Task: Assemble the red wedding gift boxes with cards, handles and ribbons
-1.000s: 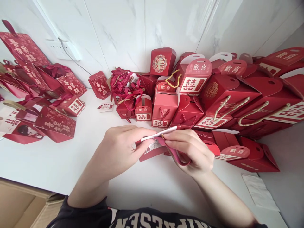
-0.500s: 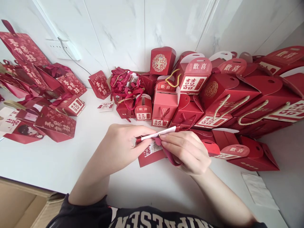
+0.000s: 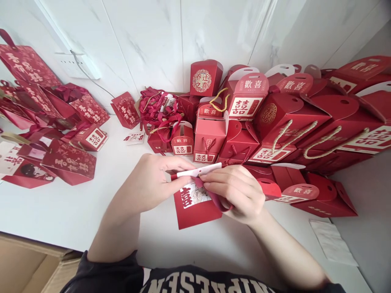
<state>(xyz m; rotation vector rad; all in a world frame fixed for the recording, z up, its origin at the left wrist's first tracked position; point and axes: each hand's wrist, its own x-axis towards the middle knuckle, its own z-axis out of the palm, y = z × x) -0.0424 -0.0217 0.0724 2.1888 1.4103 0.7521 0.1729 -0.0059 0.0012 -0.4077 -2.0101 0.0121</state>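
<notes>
Between my two hands is a red gift box (image 3: 198,217) with a white printed panel on its front, held tilted above the white table. My left hand (image 3: 152,179) pinches the left end of its top edge, where a white strip of card (image 3: 186,171) shows. At the right end of that edge, the fingertips of my right hand (image 3: 236,191) press together on a dark red ribbon (image 3: 216,200). A loop of the ribbon hangs below my right fingers. How the ribbon's end meets the card is hidden behind the fingertips.
Red gift boxes (image 3: 287,118) with rope handles are stacked along the back right. A tangle of red ribbons (image 3: 161,108) lies beside them. More ribboned boxes (image 3: 71,162) stand at left. A folded white tissue (image 3: 332,242) lies at right; a cardboard box (image 3: 27,264) is below left.
The box's front has tipped so that more of its red face and printed panel shows. Both hands have shifted slightly left, keeping their pinch on the top edge and ribbon.
</notes>
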